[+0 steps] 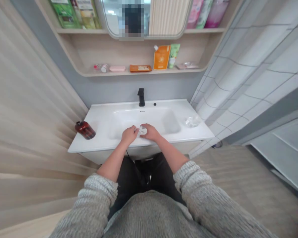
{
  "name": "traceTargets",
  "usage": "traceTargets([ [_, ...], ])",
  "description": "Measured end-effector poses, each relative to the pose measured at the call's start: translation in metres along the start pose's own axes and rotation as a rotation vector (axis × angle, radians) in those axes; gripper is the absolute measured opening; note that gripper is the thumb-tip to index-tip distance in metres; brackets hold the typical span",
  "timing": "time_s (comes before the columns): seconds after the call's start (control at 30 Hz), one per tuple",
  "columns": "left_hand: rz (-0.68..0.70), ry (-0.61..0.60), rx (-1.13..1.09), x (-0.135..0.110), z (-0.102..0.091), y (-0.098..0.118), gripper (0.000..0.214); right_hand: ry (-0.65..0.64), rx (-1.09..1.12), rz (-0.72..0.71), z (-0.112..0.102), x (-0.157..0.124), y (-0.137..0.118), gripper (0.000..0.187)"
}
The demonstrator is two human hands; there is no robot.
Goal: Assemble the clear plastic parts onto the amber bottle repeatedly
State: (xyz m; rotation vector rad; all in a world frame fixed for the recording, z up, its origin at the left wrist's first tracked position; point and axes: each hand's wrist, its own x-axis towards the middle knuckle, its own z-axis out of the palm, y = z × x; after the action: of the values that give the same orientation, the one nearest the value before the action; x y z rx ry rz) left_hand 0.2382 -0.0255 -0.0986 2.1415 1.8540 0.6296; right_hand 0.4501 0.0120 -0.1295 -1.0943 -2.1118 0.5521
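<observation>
Just over the front rim of the white sink [114, 110], my two hands are close together. Curled fingers of my right hand [151, 133] hold a small clear, whitish object [142, 131], which looks like plastic; its exact kind is too blurred to tell. My left hand [129, 135] pinches at the left side of the same object, fingertips pressed together. To the left, a reddish-brown bottle [85, 130] without a visible cap stands on the counter. Crumpled clear plastic [192, 122] lies on the counter to the right.
A black faucet [141, 97] stands behind the basin, with a small black knob [155, 104] beside it. Above, a shelf [89, 71] carries an orange pouch [162, 57], a green tube [173, 56] and several small items. A mirror [169, 16] hangs higher up; a curtain [27, 115] borders the left.
</observation>
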Motion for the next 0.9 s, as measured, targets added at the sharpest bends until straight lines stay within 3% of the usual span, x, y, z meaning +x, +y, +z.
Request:
traceTargets([
  [0.1, -0.04, 0.023, -0.01, 0.001, 0.001, -0.001, 0.035, -0.008, -0.012, 0.002, 0.0, 0.0, 0.0, 0.075],
  [0.17, 0.037, 0.051, -0.101, 0.002, 0.001, -0.003, 0.024, -0.01, -0.016, 0.001, 0.0, 0.0, -0.001, 0.075],
  [0.27, 0.105, 0.035, -0.177, 0.003, 0.003, -0.006, 0.023, -0.015, -0.028, 0.0, -0.001, 0.0, -0.001, 0.076],
  [0.4, -0.015, -0.008, -0.137, 0.007, 0.005, -0.008, 0.017, -0.031, -0.038, 0.004, -0.002, 0.0, -0.003, 0.076],
  [0.53, -0.055, -0.048, -0.247, 0.011, 0.004, -0.013, 0.018, -0.037, -0.034, 0.003, -0.003, 0.0, -0.005, 0.076],
  [0.77, -0.176, -0.099, -0.263, 0.02, 0.003, -0.017, 0.064, -0.022, -0.018, -0.006, -0.003, -0.002, -0.005, 0.076],
  [0.9, -0.252, -0.073, -0.281, 0.021, 0.005, -0.019, 0.07, -0.017, -0.008, 0.014, -0.004, -0.001, -0.003, 0.076],
])
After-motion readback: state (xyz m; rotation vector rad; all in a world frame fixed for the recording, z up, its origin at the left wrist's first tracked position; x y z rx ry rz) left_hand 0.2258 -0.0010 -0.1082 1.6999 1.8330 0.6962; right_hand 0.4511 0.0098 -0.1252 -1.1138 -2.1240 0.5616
